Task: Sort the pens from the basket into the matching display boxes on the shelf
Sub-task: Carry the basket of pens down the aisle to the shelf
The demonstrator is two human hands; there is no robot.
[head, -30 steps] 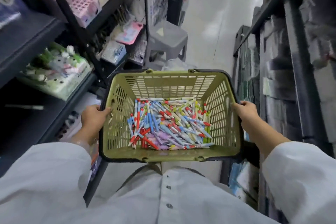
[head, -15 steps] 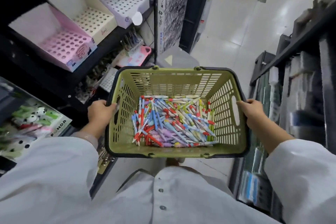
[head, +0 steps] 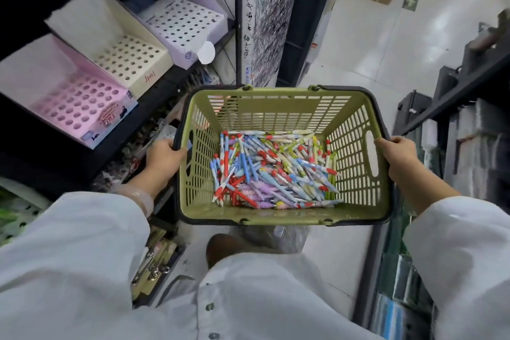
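Dark shelf [head: 116, 143] at 9 to 11 o'clock, bearing three display boxes [head: 132, 63] with hole grids: pink, cream, lilac. Olive basket [head: 276, 215] held mid-air at centre, gripped at 9 o'clock by left hand [head: 162, 159], at 3 o'clock by right hand [head: 398, 157]. Pens [head: 273, 168] heaped loose inside, between both hands

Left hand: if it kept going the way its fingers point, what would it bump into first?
The left hand grips the basket rim, fingers curling inward. Going on, it would probably meet the slatted wall, then the pens; depth is unclear.
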